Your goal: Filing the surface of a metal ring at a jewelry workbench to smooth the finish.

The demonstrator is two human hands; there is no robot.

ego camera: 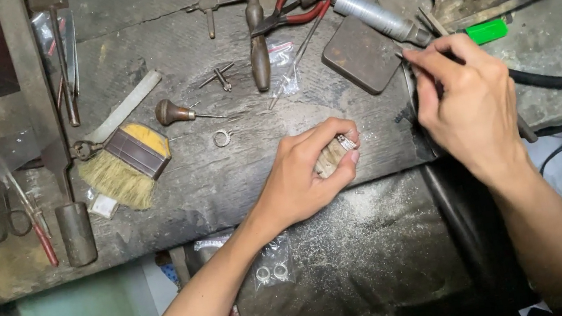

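Two bare hands work over a dark, scarred jeweller's bench (225,182). The left hand (306,173) has its fingers curled tight around a pale wooden ring clamp (327,161), thumb underneath, with one silver ring (346,142) seated at the clamp's upper end, near the front edge of the bench at its middle. The right hand (470,94) pinches one thin dark tool (425,69) between thumb and fingertips; its tip points up-left, well apart from the ring, and what kind of tool it is cannot be told.

On the bench lie one flat brush (128,167) with pale bristles and a yellow-topped handle, one graver (185,112) with a round wooden knob, one loose ring (222,139) just right of the brush, one pair of red-handled pliers (298,6), one dark-handled tool (257,41) lying upright beside them, one silver rotary handpiece (379,18) on a black hose, one dark square block (362,55), one green lighter (487,32) and one small pair of scissors (5,220) at far left. Two clear plastic bags (286,74) lie beside the dark-handled tool.

Below the bench edge, one more clear bag (273,266) holds two small rings, lying on a dark apron dusted with filings.
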